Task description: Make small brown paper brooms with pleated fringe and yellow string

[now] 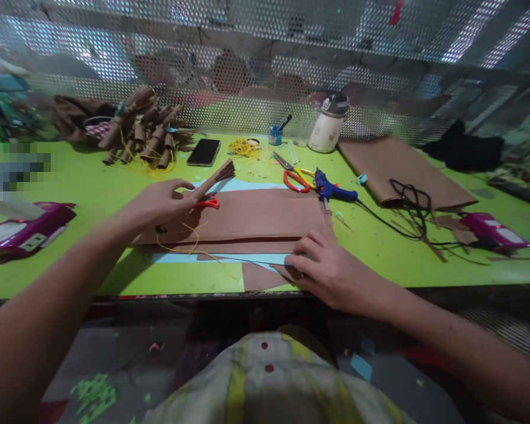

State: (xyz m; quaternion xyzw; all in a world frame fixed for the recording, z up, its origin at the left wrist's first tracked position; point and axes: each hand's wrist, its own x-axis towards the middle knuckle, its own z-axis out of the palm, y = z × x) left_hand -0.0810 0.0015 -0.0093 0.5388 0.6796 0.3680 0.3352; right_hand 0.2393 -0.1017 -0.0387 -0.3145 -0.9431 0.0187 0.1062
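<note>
My left hand (165, 201) is closed around a brown paper roll (214, 176) whose far end is cut into a fringe. Thin yellow string (198, 238) trails below that hand. Just under the roll lies a red-handled tool (208, 202), partly hidden by the hand and roll. A long folded sheet of brown paper (265, 215) is spread in front of me, over light-blue paper (176, 258). At its lower right corner rests my right hand (324, 268), fingers loosely bent and touching the paper, with no object visible in them.
Scissors (294, 174) and a blue glue gun (333, 187) lie beyond the folded paper, the cord running right. Several tied paper rolls (152, 138) are piled back left, near a phone (204, 152). A white bottle (327, 126) stands behind; large brown paper (401, 168) lies right.
</note>
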